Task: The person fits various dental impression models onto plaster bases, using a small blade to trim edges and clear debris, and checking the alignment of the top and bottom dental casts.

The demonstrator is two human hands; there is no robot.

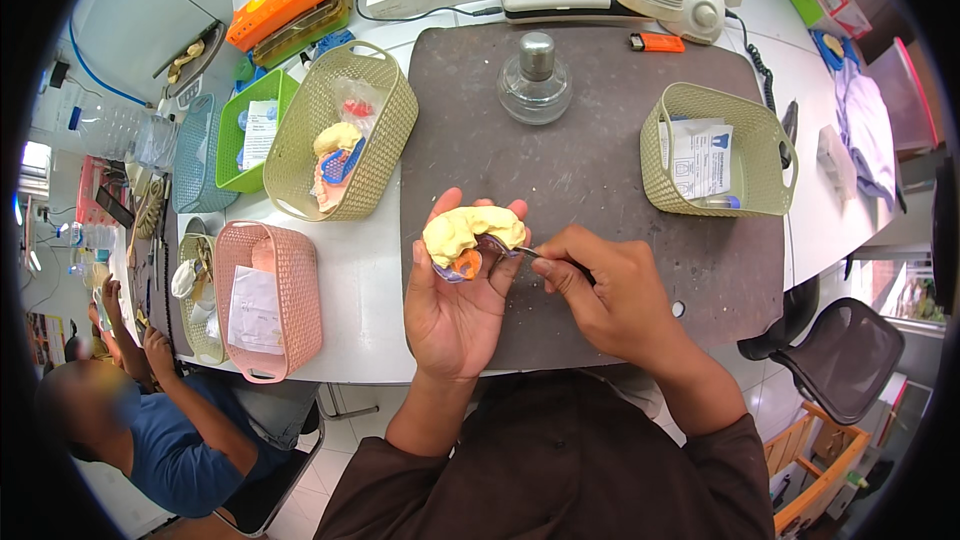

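My left hand (455,325), palm up, has its fingers round a pale yellow dental cast (465,228). Purple and orange material (466,262) shows along the cast's near side. In my right hand (615,290) is a slim tool with a dark handle (577,265), pinched between thumb and fingers. Its thin metal end (524,251) reaches the right side of the cast; whether it touches the cast or the purple material I cannot tell. Both hands are above the near part of a dark grey work board (590,180).
A glass spirit burner with a metal cap (535,85) stands behind my hands. An orange lighter (656,43) lies farther back. A basket with papers (720,200) is at right; olive (385,140), green (285,95) and pink (310,280) baskets stand left. Another person (180,430) works at far left.
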